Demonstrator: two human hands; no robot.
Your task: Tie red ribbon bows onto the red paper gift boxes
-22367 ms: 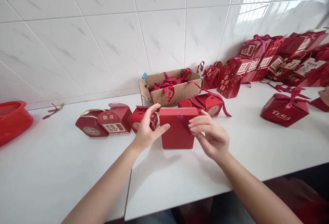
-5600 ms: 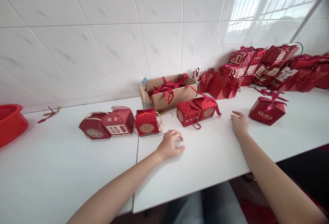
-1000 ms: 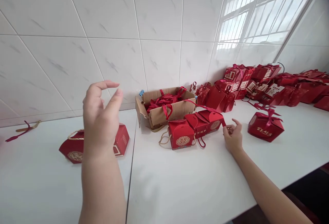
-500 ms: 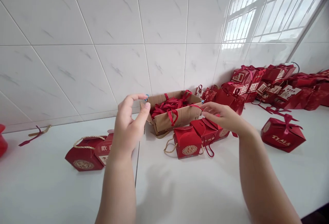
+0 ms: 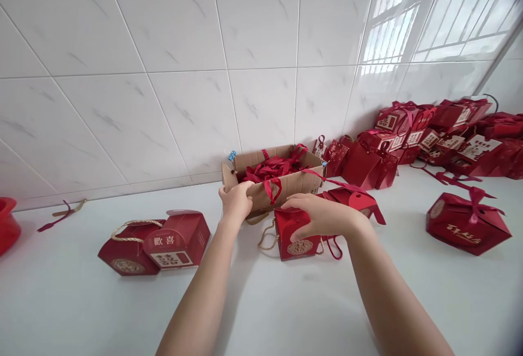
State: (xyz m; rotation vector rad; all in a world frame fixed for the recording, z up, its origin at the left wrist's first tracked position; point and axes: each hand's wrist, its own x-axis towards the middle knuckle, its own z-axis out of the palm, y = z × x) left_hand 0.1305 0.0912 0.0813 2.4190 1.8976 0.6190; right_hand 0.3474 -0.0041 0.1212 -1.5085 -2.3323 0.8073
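Note:
A cardboard box (image 5: 292,184) with red ribbons (image 5: 273,169) inside stands against the wall. My left hand (image 5: 237,201) is at its front left corner, fingers closed on the cardboard edge. Just in front of the box is a red gift box with a round gold emblem (image 5: 300,248) and a rope handle. Over its top is my right hand (image 5: 316,215), thumb and fingers apart; whether it touches the gift box is unclear. More red gift boxes (image 5: 359,201) stand behind this hand, partly hidden by it.
Two red boxes (image 5: 180,241) stand at the left, near a loose tassel (image 5: 61,218) and a red container (image 5: 7,225). A ribboned box (image 5: 468,222) is at the right. Many red boxes (image 5: 408,127) are piled along the wall at the back right.
My left hand has moved down from the cardboard box's upper left corner to its front left corner. My right hand has moved left and down, over the gift box with the emblem.

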